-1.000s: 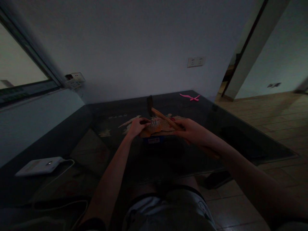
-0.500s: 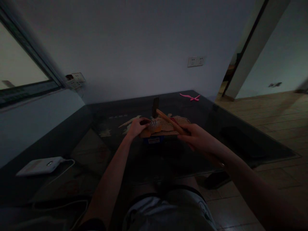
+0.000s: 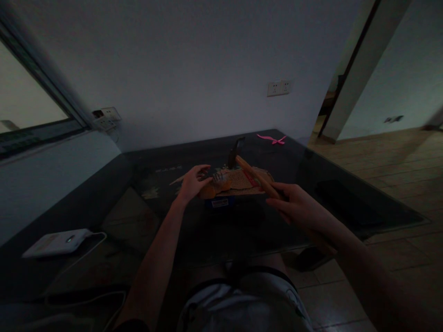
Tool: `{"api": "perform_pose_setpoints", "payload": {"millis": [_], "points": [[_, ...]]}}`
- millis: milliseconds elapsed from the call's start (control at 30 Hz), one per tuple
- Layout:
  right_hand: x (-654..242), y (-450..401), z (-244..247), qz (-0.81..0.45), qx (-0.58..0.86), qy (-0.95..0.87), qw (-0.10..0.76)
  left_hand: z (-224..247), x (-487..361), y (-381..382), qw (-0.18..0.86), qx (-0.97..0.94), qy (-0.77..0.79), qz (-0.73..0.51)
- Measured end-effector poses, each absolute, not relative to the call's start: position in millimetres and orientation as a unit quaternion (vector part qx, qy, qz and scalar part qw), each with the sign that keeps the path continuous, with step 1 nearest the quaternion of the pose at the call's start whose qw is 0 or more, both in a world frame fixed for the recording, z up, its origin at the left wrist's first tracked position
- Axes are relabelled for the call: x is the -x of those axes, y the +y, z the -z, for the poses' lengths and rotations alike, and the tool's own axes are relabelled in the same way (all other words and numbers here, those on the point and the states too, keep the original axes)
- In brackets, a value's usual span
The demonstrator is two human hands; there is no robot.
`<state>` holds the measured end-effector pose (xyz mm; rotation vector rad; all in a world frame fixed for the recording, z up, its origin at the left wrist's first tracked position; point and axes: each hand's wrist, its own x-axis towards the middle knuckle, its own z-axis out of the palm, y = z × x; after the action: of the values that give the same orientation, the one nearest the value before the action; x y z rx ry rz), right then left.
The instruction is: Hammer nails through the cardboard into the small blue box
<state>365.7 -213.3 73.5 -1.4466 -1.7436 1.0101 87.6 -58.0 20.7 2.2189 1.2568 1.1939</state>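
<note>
My right hand (image 3: 292,200) is closed round the wooden handle of a hammer (image 3: 254,174), whose dark head is raised above the far side of the cardboard. My left hand (image 3: 193,182) is at the left end of the work, thumb and fingers apart, with nothing visible between them. Several thin dark nails (image 3: 218,176) stand upright just right of its fingertips. They rise from a light lump beside orange, rounded pieces (image 3: 207,192); dimness hides what these are. Torn cardboard (image 3: 241,179) spreads to the right. A blue box (image 3: 218,203) with a white label shows beneath.
On the dark tabletop (image 3: 194,152), a pink ribbon-like strip (image 3: 275,139) lies at the back right. A white device (image 3: 57,243) with a cable lies at the left. A dark flat object (image 3: 346,203) is at the right. The wall (image 3: 207,83) borders the table's back.
The hammer has moved right, away from the nails, and its head has turned. My left hand has drawn slightly left and its fingers have spread away from the nails.
</note>
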Motion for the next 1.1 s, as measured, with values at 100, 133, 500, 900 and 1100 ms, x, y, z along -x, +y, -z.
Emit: {"api": "perform_pose_setpoints", "payload": {"millis": [100,133,500,900,1100], "points": [[-370.6,-223.9,-67.1,-0.405,0.563,-0.638,0.334,-32.3,-85.0,-94.1,0.065,-0.774,0.445,-0.445],[-372.3,-228.1,-65.4,-0.411,0.568,-0.629,0.336,-33.3,-85.1,-108.6,0.061,-0.786,0.439,-0.431],[-398.5,-264.6,-49.7,-0.412,0.616,-0.574,0.348,27.6,-102.9,-149.6,0.011,-0.882,0.471,-0.001],[-399.9,-266.2,-41.1,-0.400,0.614,-0.572,0.370,-4.7,-96.8,-168.7,0.061,-0.913,0.402,-0.020],[-396.1,-263.2,-43.0,-0.437,0.608,-0.559,0.356,-51.3,-90.8,-154.8,0.211,-0.886,0.348,-0.222]]}}
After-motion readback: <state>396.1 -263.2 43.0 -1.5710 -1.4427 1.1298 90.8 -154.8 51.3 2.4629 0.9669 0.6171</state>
